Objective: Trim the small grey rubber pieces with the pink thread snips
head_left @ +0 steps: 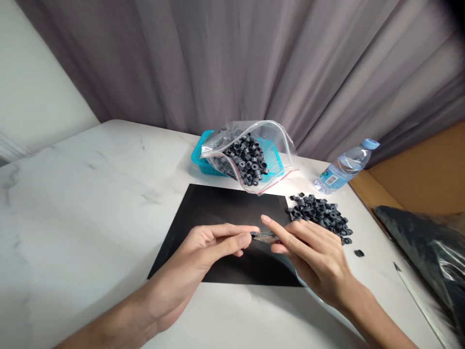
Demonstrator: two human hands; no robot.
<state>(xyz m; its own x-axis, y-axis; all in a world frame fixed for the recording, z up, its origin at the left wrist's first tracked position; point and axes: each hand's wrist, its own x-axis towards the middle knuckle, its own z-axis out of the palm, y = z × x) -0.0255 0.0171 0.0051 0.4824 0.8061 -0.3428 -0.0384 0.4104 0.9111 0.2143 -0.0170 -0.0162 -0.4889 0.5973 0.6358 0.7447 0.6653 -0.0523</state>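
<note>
A small grey metal tool (pixel 263 236) is pinched between the left hand (pixel 203 254) and the right hand (pixel 312 252), fingers of both closed on it, held together just above one black rectangular mat (pixel 218 213) on the white marble worktop (pixel 72 203). One loose pile of small black rubber rings (pixel 319 215), too many to count, lies just right of the mat, with one stray ring (pixel 359 253) apart. Behind are seen one clear zip bag of rings (pixel 250 155) on one turquoise plastic basket (pixel 199 157), and one clear water bottle (pixel 345 167).
</note>
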